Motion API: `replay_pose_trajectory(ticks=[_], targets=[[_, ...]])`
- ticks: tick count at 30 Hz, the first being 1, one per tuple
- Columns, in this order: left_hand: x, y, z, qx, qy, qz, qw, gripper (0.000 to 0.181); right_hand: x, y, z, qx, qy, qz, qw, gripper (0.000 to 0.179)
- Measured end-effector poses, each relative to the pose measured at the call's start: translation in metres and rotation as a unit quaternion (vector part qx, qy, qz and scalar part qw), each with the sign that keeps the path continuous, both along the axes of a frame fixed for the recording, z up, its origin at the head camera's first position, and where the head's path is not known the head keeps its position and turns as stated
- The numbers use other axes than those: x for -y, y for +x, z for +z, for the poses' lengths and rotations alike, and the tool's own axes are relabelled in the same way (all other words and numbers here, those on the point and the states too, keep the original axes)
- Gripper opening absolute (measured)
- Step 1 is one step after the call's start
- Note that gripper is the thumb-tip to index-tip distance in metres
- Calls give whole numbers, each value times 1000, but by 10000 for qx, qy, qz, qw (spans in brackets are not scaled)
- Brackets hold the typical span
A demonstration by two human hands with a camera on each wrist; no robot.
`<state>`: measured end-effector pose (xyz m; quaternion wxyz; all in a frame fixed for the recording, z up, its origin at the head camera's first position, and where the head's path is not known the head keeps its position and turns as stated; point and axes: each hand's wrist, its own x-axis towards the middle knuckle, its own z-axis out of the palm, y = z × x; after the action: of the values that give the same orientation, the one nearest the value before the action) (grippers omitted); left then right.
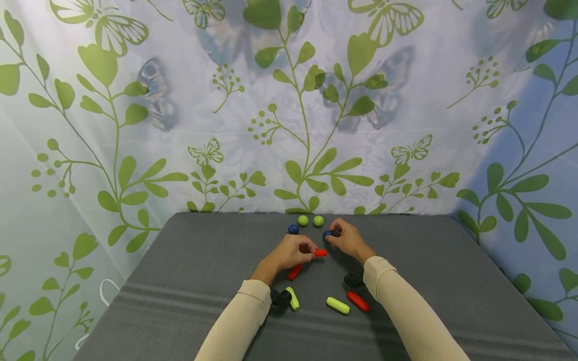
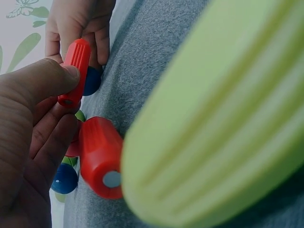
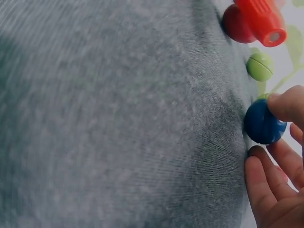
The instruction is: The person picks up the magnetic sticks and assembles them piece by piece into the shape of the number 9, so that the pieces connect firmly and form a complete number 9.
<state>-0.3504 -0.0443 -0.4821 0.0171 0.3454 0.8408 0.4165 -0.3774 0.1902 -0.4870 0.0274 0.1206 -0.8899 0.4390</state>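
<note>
My left hand [image 1: 291,250] pinches a red ribbed stick [image 1: 320,252] between thumb and fingers, held above the grey cloth. To its right, my right hand [image 1: 348,241] grips a blue ball [image 3: 264,121] with thumb and fingertips, low against the cloth. Another red stick [image 2: 100,156], with a silvery disc in its end, lies just below the left hand. A red ball [image 3: 237,23] shows in the right wrist view, partly covered by a red stick. Behind the hands sit a second blue ball [image 1: 293,229] and two green balls, one left [image 1: 303,220], one right [image 1: 318,220].
Nearer the front of the grey-covered table [image 1: 180,301] lie two yellow-green sticks, one left [image 1: 292,299], one right [image 1: 338,305], and a red stick [image 1: 358,301]. Black wrist devices sit under both forearms. A leaf-patterned curtain [image 1: 253,165] hangs along the back edge.
</note>
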Motion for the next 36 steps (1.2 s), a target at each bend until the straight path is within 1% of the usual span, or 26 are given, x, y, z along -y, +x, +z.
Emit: replay_pose_trajectory(ticks=[3, 6, 14, 22, 25, 30, 36], targets=[[1, 0, 0, -21, -50, 25, 10000, 10, 0, 0, -3, 42, -213, -79, 9997, 21], [2, 0, -1, -55, -73, 54, 9999, 10, -1, -1, -4, -14, -269, -110, 9996, 21], [1, -2, -4, -23, -55, 103, 9999, 11, 3, -1, -4, -80, -95, -76, 9999, 21], [1, -2, -3, 61, 49, 83, 9999, 9, 4, 0, -4, -144, -20, -90, 9999, 22], [0, -3, -2, 49, 48, 117, 9999, 9, 0, 2, -4, -191, -172, -4, 9997, 22], [1, -5, -1, 104, 48, 126, 9999, 9, -9, 8, -4, -96, -501, 148, 9986, 23], [-1, -8, -1, 170, 92, 40, 9998, 9, -16, 21, -2, 225, -759, 195, 9967, 23]])
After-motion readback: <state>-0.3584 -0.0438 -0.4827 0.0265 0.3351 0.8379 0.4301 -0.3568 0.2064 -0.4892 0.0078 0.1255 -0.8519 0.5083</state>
